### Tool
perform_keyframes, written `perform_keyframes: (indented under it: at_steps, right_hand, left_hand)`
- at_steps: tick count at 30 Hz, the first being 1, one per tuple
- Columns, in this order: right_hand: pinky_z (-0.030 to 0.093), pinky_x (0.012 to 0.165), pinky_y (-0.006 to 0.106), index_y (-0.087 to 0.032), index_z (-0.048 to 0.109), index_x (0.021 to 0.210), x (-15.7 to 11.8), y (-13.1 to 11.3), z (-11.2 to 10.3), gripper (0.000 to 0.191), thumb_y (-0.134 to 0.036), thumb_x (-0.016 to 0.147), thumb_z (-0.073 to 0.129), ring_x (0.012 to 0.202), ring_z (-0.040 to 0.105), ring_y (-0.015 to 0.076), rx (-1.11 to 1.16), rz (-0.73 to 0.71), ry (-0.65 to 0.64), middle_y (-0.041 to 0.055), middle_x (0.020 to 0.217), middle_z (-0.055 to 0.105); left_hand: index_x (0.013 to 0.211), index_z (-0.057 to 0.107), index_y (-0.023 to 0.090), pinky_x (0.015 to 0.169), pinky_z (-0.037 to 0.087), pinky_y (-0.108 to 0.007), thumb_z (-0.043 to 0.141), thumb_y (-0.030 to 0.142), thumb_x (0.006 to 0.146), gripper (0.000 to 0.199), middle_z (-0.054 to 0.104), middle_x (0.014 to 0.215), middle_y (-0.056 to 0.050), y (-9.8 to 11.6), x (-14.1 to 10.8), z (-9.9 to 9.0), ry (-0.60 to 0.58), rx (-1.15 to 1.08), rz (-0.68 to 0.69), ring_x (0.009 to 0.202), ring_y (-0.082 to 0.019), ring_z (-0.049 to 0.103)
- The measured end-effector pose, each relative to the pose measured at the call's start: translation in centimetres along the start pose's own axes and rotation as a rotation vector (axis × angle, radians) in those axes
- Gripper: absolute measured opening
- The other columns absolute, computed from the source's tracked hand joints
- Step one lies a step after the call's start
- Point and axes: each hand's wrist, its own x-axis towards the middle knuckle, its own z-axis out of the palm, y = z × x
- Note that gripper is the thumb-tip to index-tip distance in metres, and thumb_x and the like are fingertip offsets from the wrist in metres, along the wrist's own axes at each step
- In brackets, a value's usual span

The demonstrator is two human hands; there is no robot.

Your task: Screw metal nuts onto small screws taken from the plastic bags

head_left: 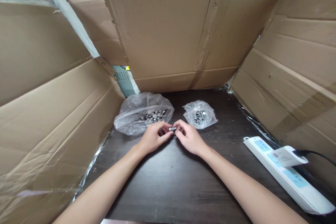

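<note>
A small shiny metal fitting (172, 129), with a wider part on its left and a thinner end on its right, lies crosswise between my two hands just above the table. My left hand (156, 133) pinches its wider left part between thumb and fingers. On the other side, the fingertips of my right hand (189, 136) close around the thin end. Behind my left hand sits an open clear plastic bag (131, 120) holding many round-headed metal pieces (154, 115). Past my right hand, a smaller clear bag (211, 119) contains metal screws (201, 116).
Dark wood-grain table (162, 189) lies under everything. Cardboard walls (162, 35) enclose it at the back, left and right. A white power strip (288, 178) runs along the right side, with a white plug-in adapter (287, 156) and black cable (319, 154).
</note>
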Motion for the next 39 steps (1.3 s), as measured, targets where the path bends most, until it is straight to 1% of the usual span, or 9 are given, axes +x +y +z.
perform_keyframes:
  at_steps: [2,4,7,11,16,18,26,34,39]
  right_hand:
    - [0.038,0.058,0.024,-0.02,0.061,0.096,-0.05,0.03,0.04,0.016,-0.016,0.084,0.051,0.061,0.053,0.0131,0.012,-0.013,0.003,-0.0024,0.071,0.059]
    - [0.038,0.059,0.024,-0.02,0.061,0.096,-0.08,0.03,0.03,0.015,-0.017,0.084,0.052,0.061,0.053,0.0133,0.021,-0.02,-0.009,-0.0022,0.072,0.059]
    - [0.038,0.059,0.025,-0.02,0.062,0.086,-0.03,0.03,-0.06,0.011,-0.019,0.086,0.051,0.062,0.053,0.014,0.004,-0.014,-0.02,-0.0017,0.069,0.059]
    - [0.037,0.065,0.027,-0.019,0.059,0.073,0.09,0.14,-0.13,0.021,-0.018,0.088,0.045,0.067,0.055,0.0157,-0.063,-0.027,-0.034,0.0003,0.07,0.062]
    - [0.038,0.067,0.027,-0.02,0.059,0.089,-0.04,0.15,-0.1,0.016,-0.015,0.087,0.044,0.068,0.055,0.0159,-0.029,-0.01,0.019,-0.0021,0.071,0.058]
    - [0.039,0.068,0.026,-0.021,0.058,0.091,-0.07,0.09,-0.1,0.016,-0.015,0.087,0.044,0.069,0.055,0.0158,-0.008,-0.025,0.02,-0.0022,0.073,0.058]
    - [0.036,0.066,0.026,-0.019,0.056,0.073,0.2,0.15,-0.03,0.018,-0.012,0.085,0.046,0.067,0.054,0.0155,-0.08,-0.027,-0.041,-0.001,0.069,0.061]
    - [0.039,0.063,0.025,-0.02,0.061,0.093,-0.05,0.18,0.22,0.017,-0.011,0.084,0.05,0.068,0.055,0.0151,-0.052,-0.048,0.011,-0.0012,0.075,0.06]
    - [0.036,0.063,0.026,-0.019,0.058,0.074,0.14,0.4,0.15,0.017,-0.008,0.081,0.048,0.067,0.053,0.015,-0.11,-0.063,-0.017,-0.0005,0.071,0.059]
  left_hand:
    - [0.103,0.072,0.016,0.063,0.054,-0.022,0.07,0.027,0.089,0.018,0.074,0.087,-0.004,0.01,0.0,-0.01,0.001,0.004,0.001,0.073,-0.014,0.068]
    - [0.104,0.072,0.016,0.064,0.054,-0.022,0.07,0.027,0.089,0.018,0.074,0.088,-0.004,0.04,0.0,-0.02,-0.003,0.011,0.004,0.073,-0.014,0.068]
    - [0.102,0.072,0.017,0.064,0.055,-0.022,0.069,0.027,0.09,0.017,0.074,0.088,-0.004,0.12,0.01,-0.02,-0.011,0.015,0.008,0.073,-0.014,0.068]
    - [0.103,0.071,0.016,0.063,0.055,-0.022,0.07,0.028,0.089,0.018,0.074,0.086,-0.004,0.24,0.04,0.04,-0.005,0.0,-0.003,0.073,-0.014,0.068]
    - [0.102,0.071,0.016,0.063,0.055,-0.022,0.07,0.026,0.089,0.016,0.074,0.086,-0.003,0.27,0.11,-0.01,0.005,-0.001,-0.003,0.072,-0.014,0.069]
    - [0.102,0.071,0.017,0.064,0.055,-0.022,0.07,0.025,0.089,0.015,0.074,0.085,-0.003,0.25,0.12,-0.04,0.003,0.006,-0.001,0.073,-0.014,0.069]
    - [0.1,0.072,0.017,0.063,0.054,-0.022,0.069,0.029,0.091,0.015,0.074,0.085,-0.003,0.25,0.02,0.06,-0.009,0.01,-0.002,0.073,-0.014,0.068]
    - [0.104,0.073,0.017,0.064,0.055,-0.023,0.069,0.028,0.09,0.018,0.075,0.089,-0.004,0.14,0.02,0.0,-0.01,0.017,-0.005,0.073,-0.014,0.068]
    - [0.101,0.073,0.017,0.063,0.054,-0.022,0.069,0.029,0.091,0.016,0.074,0.085,-0.004,0.26,-0.01,0.06,-0.011,0.019,-0.006,0.073,-0.014,0.068]
